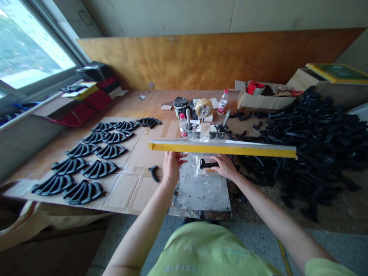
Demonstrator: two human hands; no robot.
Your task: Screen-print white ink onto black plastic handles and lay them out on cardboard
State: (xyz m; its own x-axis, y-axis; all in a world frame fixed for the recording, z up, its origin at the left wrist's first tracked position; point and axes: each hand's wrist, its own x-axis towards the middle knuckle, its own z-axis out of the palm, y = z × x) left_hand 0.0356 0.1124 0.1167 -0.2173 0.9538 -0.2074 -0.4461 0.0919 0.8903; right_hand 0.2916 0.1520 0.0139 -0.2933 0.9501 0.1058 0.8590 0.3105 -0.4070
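Observation:
My right hand (224, 166) is closed on one end of a black curved plastic handle (207, 164), which lies over a small taped block on the grey metal base plate (204, 191). My left hand (171, 167) is just below the yellow-edged frame (222, 148), to the left of the handle. Its fingers are apart with nothing visible between them; the frame's edge hides some fingertips. The frame appears nearly edge-on, raised across the clamp stand (205, 132). One loose black handle (154, 173) rests on the cardboard left of my left hand.
Fanned rows of black handles (106, 151) cover the cardboard (135, 180) at left. A large heap of black handles (313, 142) fills the right side. Behind the stand are two bottles (222, 102), a black tub (181, 106), a tape roll (204, 107) and an open carton (266, 101).

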